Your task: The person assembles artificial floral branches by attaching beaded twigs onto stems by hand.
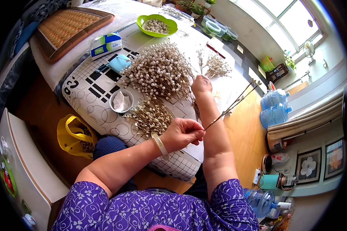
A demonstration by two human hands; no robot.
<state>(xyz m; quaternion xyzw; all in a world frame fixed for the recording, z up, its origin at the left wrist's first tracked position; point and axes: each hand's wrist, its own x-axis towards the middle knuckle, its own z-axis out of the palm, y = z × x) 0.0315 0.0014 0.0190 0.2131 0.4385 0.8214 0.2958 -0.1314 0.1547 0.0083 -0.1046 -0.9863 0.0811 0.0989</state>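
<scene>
My left hand (183, 134), with a pale bracelet at the wrist, pinches the lower end of a thin budded twig (233, 104) between thumb and fingertips. The twig slants up to the right, across my right forearm. Farther out, my right hand (201, 85) is closed over the table beside the large heap of white-tipped stems (158, 73). Its fingers are turned away, hiding what they hold. Just beyond it are a few upright stems (200, 57) and a small fanned bunch (218, 65). A second pile of cream-budded stems (150, 115) lies near my left hand.
On the patterned tablecloth (94, 109) stand a small bowl with white tissue (122, 101), a blue pouch (119, 63), a tissue pack (106, 45) and a green bowl of white pieces (140, 24). A yellow bag (67, 134) is beside the table; water jugs (274, 111) stand right.
</scene>
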